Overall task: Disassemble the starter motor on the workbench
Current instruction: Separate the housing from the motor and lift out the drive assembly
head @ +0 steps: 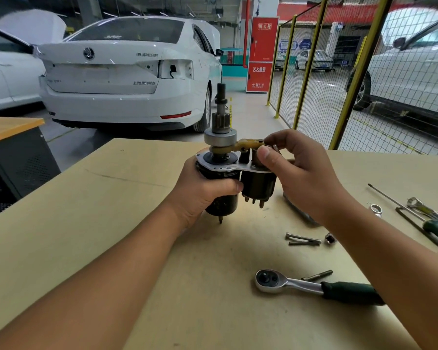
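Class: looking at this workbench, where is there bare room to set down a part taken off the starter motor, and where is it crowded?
Free: the tan workbench top left of the left hand, and the near strip between the forearms. Crowded: right side, round the two long bolts, small socket, silver ratchet with green handle and green-handled tools.

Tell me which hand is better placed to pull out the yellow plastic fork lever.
The right hand, probably: it already pinches the yellow plastic fork lever, while the left hand grips the dark cylindrical starter motor body, steadying it.
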Action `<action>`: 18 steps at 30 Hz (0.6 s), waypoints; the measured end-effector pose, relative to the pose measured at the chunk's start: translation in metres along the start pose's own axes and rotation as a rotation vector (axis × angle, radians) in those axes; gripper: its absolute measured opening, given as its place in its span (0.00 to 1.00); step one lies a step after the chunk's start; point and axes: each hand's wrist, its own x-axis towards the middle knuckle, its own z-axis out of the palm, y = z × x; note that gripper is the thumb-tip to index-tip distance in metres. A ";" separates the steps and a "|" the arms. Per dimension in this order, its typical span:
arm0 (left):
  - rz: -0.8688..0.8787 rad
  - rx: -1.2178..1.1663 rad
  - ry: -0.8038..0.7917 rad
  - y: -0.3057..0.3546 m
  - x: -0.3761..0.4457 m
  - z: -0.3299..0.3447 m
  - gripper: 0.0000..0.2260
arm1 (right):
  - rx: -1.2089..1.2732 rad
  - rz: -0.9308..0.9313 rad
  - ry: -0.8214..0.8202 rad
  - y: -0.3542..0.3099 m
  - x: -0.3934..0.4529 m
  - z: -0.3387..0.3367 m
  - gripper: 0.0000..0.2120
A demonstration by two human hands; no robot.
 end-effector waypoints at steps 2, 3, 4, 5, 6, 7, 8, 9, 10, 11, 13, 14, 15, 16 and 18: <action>-0.006 0.001 -0.003 0.000 0.000 0.000 0.26 | 0.011 -0.005 0.005 0.000 0.000 0.000 0.05; -0.009 0.001 -0.006 0.001 0.000 -0.001 0.26 | 0.010 -0.008 0.004 0.000 -0.001 0.001 0.05; -0.009 0.000 -0.008 0.001 0.000 -0.001 0.27 | 0.006 -0.012 0.000 0.001 -0.001 0.001 0.05; -0.008 -0.006 -0.008 0.000 0.000 -0.001 0.27 | 0.004 -0.014 -0.006 0.001 -0.001 0.001 0.05; -0.006 -0.013 -0.009 0.000 0.000 -0.001 0.27 | 0.004 -0.014 -0.014 0.001 0.000 0.002 0.06; -0.004 -0.021 -0.014 -0.001 0.000 -0.001 0.27 | -0.001 -0.014 -0.020 0.001 0.000 0.002 0.06; -0.003 -0.029 -0.022 -0.001 0.000 -0.002 0.27 | -0.010 -0.016 -0.023 0.002 0.001 0.002 0.07; -0.002 -0.035 -0.029 -0.001 -0.001 -0.003 0.27 | -0.021 -0.021 -0.025 0.002 0.002 0.002 0.07; -0.002 -0.041 -0.036 -0.001 -0.001 -0.003 0.28 | -0.031 -0.027 -0.029 0.002 0.003 0.002 0.07; -0.002 -0.046 -0.043 0.000 -0.002 -0.004 0.28 | -0.037 -0.032 -0.035 0.002 0.004 0.002 0.06; -0.006 -0.055 -0.053 0.000 -0.002 -0.005 0.27 | -0.035 -0.039 -0.050 0.003 0.004 0.002 0.05; -0.006 -0.060 -0.059 0.001 -0.003 -0.005 0.26 | -0.029 -0.040 -0.052 0.003 0.004 0.002 0.06; -0.003 -0.065 -0.067 0.001 -0.003 -0.006 0.25 | -0.021 -0.037 -0.052 0.003 0.004 0.002 0.07; 0.001 -0.072 -0.073 0.001 -0.003 -0.006 0.24 | -0.018 -0.030 -0.052 0.004 0.004 0.001 0.09; 0.012 -0.084 -0.083 0.001 -0.004 -0.007 0.23 | -0.022 -0.009 -0.059 0.005 0.003 0.000 0.12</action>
